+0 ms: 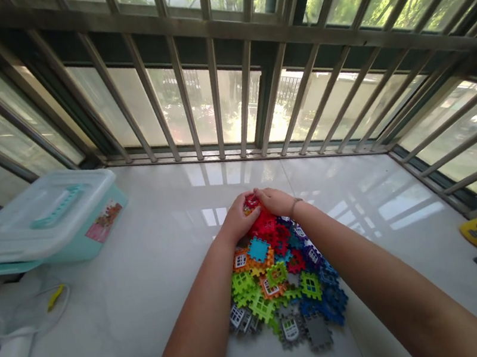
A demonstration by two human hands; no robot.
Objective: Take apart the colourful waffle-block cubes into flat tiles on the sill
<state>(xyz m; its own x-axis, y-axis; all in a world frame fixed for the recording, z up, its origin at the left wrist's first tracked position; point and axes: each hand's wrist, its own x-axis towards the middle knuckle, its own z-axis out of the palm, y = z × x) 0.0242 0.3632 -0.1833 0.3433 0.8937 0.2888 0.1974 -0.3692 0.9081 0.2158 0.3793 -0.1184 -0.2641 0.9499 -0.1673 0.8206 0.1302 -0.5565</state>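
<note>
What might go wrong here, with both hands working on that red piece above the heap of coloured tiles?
1. The left hand and right hand pinch a red piece right over the tile pile; if it slips, it may drop into the other red tiles and be hard to find again.
2. The forearms flank the loose heap closely, so a sideways move might scatter tiles across the glossy white floor.

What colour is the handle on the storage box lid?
Teal, on the storage box lid's handle; head view.

Lidded teal storage box (46, 224) (far left), barred window (223, 84) behind.
</note>
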